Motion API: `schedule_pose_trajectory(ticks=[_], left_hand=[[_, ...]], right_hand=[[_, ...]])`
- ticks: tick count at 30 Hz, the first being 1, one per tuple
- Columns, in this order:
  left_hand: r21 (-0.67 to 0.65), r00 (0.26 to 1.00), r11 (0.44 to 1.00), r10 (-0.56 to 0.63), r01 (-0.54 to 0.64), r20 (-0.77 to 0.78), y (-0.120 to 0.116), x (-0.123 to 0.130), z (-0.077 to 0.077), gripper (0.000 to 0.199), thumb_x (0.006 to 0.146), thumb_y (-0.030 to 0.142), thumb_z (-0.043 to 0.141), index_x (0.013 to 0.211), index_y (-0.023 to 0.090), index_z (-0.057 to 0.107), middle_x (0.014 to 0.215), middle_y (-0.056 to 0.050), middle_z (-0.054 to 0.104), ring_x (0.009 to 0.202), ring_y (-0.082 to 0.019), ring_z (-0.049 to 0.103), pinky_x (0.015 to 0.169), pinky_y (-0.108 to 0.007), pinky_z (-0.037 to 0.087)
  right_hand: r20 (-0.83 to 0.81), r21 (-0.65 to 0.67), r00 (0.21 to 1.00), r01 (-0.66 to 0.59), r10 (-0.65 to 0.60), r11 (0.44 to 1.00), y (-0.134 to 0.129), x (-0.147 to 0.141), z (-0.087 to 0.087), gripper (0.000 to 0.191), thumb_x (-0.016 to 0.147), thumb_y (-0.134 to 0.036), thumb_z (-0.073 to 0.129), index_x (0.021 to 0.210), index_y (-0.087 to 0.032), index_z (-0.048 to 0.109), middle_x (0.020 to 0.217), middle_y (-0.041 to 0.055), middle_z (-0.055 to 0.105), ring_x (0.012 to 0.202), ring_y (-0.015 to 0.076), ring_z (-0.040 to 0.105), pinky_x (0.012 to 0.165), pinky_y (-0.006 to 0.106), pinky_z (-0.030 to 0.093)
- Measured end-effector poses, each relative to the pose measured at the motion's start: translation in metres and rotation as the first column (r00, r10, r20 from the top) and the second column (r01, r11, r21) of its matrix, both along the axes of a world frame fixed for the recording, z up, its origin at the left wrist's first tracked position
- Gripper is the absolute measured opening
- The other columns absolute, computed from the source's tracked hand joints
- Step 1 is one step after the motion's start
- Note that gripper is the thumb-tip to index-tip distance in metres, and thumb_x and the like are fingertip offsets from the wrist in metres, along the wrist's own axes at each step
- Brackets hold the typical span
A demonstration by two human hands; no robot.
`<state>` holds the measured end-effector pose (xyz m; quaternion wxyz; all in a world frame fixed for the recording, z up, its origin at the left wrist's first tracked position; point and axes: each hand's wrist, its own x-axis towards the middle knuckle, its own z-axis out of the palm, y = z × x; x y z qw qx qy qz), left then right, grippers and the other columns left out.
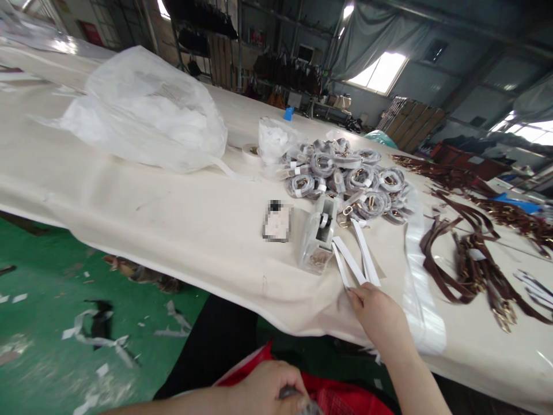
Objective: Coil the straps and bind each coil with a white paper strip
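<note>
At the bottom centre, my left hand is closed around a grey wrapped bundle, mostly hidden by the fingers and the frame edge. My right hand pinches the near end of a thin white strip at the table's front edge. More white strips fan out beyond its fingers. Left of them stands a tape dispenser. Behind it lies a pile of coiled straps in clear wrapping, some with white tags and gold clasps.
On the cream table are a large translucent bag, a small bag, a tape roll and a pixelated rectangular item. Brown straps and a stack of clear sleeves lie right. Scraps litter the green floor.
</note>
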<state>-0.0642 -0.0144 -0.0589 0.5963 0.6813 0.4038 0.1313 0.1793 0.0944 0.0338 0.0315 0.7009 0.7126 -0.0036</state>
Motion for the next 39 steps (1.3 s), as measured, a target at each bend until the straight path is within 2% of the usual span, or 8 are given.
schedule_pose_trajectory(ticks=[17, 22, 26, 30, 33, 35, 37, 39], left_hand=[[0.023, 0.998, 0.999, -0.022, 0.024, -0.060, 0.005, -0.001, 0.023, 0.022, 0.087, 0.030, 0.056, 0.094, 0.021, 0.075, 0.090, -0.002, 0.075, 0.078, -0.016, 0.066, 0.073, -0.020, 0.049], [0.023, 0.997, 1.000, -0.012, 0.014, -0.082, 0.006, -0.002, 0.023, 0.023, 0.087, 0.032, 0.057, 0.095, 0.020, 0.075, 0.093, -0.004, 0.075, 0.080, -0.016, 0.067, 0.071, -0.019, 0.049], [0.023, 0.995, 1.000, 0.016, -0.014, -0.094, 0.005, -0.003, 0.024, 0.023, 0.089, 0.032, 0.056, 0.096, 0.021, 0.074, 0.094, -0.002, 0.075, 0.084, -0.016, 0.067, 0.073, -0.020, 0.049], [-0.053, 0.992, 0.998, 0.013, -0.019, -0.125, 0.005, -0.005, 0.032, 0.025, 0.090, 0.036, 0.055, 0.096, 0.020, 0.074, 0.088, -0.001, 0.074, 0.073, -0.015, 0.064, 0.065, -0.019, 0.048], [-0.075, 0.991, 0.997, -0.004, -0.006, -0.133, 0.005, -0.006, 0.035, 0.026, 0.089, 0.038, 0.057, 0.097, 0.020, 0.074, 0.084, -0.001, 0.072, 0.071, -0.014, 0.063, 0.061, -0.019, 0.046], [-0.152, 0.990, 0.988, -0.025, 0.004, -0.138, 0.005, -0.005, 0.032, 0.029, 0.090, 0.042, 0.056, 0.100, 0.020, 0.072, 0.075, 0.000, 0.069, 0.065, -0.014, 0.061, 0.055, -0.018, 0.045], [-0.233, 0.989, 0.972, -0.054, 0.020, -0.141, 0.004, -0.003, 0.028, 0.034, 0.093, 0.045, 0.050, 0.103, 0.019, 0.070, 0.067, 0.001, 0.064, 0.058, -0.014, 0.059, 0.051, -0.019, 0.043], [-0.236, 0.988, 0.970, -0.082, 0.049, -0.129, 0.004, -0.002, 0.025, 0.037, 0.096, 0.045, 0.044, 0.102, 0.019, 0.069, 0.070, 0.001, 0.065, 0.061, -0.014, 0.061, 0.054, -0.020, 0.045]], right_hand=[[0.037, -0.045, 0.999, 0.015, -0.013, 0.999, 0.007, -0.006, 0.007, 0.027, 0.092, -0.021, 0.050, 0.078, -0.019, 0.073, 0.086, 0.0097, 0.073, 0.075, 0.0217, 0.069, 0.063, 0.029, 0.041], [0.076, 0.057, 0.991, 0.104, -0.108, 0.993, 0.004, -0.011, 0.002, 0.017, 0.090, -0.018, 0.050, 0.087, -0.015, 0.067, 0.081, 0.0109, 0.071, 0.073, 0.0243, 0.070, 0.060, 0.030, 0.040], [0.059, 0.183, 0.974, 0.205, -0.219, 0.962, 0.000, 0.002, 0.011, 0.025, 0.097, -0.023, 0.042, 0.091, -0.015, 0.064, 0.085, 0.0118, 0.071, 0.070, 0.0238, 0.069, 0.058, 0.031, 0.039], [-0.190, 0.336, 0.936, 0.345, -0.296, 0.876, -0.029, 0.022, 0.028, 0.031, 0.098, -0.030, 0.040, 0.111, -0.016, 0.064, 0.080, 0.0086, 0.072, 0.064, 0.0228, 0.066, 0.056, 0.031, 0.040], [-0.517, 0.290, 0.844, 0.329, -0.142, 0.899, -0.068, 0.032, 0.031, 0.036, 0.095, -0.037, 0.046, 0.121, -0.024, 0.066, 0.085, 0.0036, 0.074, 0.066, 0.0185, 0.066, 0.062, 0.028, 0.048], [-0.671, 0.199, 0.740, 0.245, -0.050, 0.949, -0.096, 0.034, 0.027, 0.038, 0.092, -0.044, 0.052, 0.121, -0.026, 0.069, 0.104, 0.0047, 0.075, 0.088, 0.0214, 0.070, 0.076, 0.028, 0.054], [-0.789, 0.083, 0.612, 0.192, -0.053, 0.978, -0.125, 0.030, 0.020, 0.039, 0.091, -0.049, 0.054, 0.116, -0.026, 0.073, 0.116, 0.0058, 0.074, 0.109, 0.0266, 0.067, 0.087, 0.031, 0.055], [-0.865, -0.061, 0.479, 0.192, -0.148, 0.980, -0.151, 0.022, 0.014, 0.039, 0.092, -0.051, 0.052, 0.107, -0.024, 0.076, 0.108, 0.0065, 0.077, 0.104, 0.0273, 0.069, 0.084, 0.030, 0.057]])
